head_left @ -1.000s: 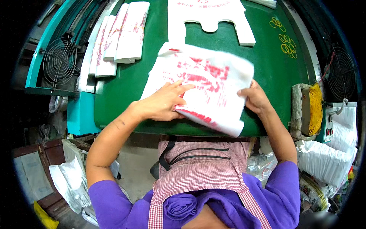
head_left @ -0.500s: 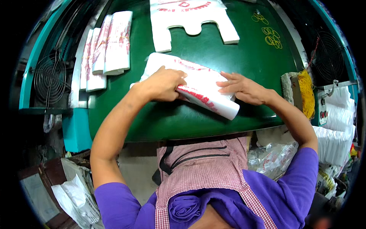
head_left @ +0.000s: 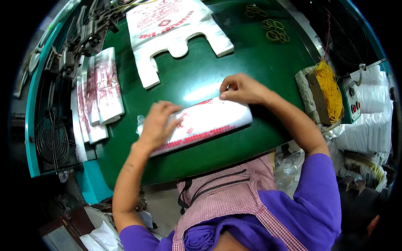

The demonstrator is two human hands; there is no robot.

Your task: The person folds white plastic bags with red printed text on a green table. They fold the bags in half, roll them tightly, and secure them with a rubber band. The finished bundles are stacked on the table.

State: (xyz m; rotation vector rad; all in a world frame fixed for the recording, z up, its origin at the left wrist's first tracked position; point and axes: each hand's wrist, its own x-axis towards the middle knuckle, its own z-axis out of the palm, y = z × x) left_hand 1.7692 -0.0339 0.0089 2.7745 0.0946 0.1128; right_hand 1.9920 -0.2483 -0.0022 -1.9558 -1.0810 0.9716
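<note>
A folded bundle of white plastic bags point(head_left: 209, 119) with red print lies across the near part of the green tabletop point(head_left: 201, 157), its right end farther away than its left. My left hand point(head_left: 158, 125) rests on the bundle's left part, fingers and thumb spread apart. At the far edge, toward the right, my right hand point(head_left: 243, 88) pinches with curled fingers and thumb; the edge of the bundle seems to be in that pinch. Beyond the hands a flat stack of white carrier bags point(head_left: 167, 25) lies with its handles toward me.
Several folded bag bundles point(head_left: 102, 88) lie at the left edge. Loose yellow rubber bands point(head_left: 274, 31) lie at the far right, and a box of yellow rubber bands point(head_left: 328, 92) stands by the right edge. Wire-guarded fans point(head_left: 52, 136) flank the table. White bags point(head_left: 364, 129) are piled at right.
The bundle has turned, its right end now farther away. My right hand has gone from lying flat on it to pinching its far edge. My left hand's fingers have spread. The whole view has shifted.
</note>
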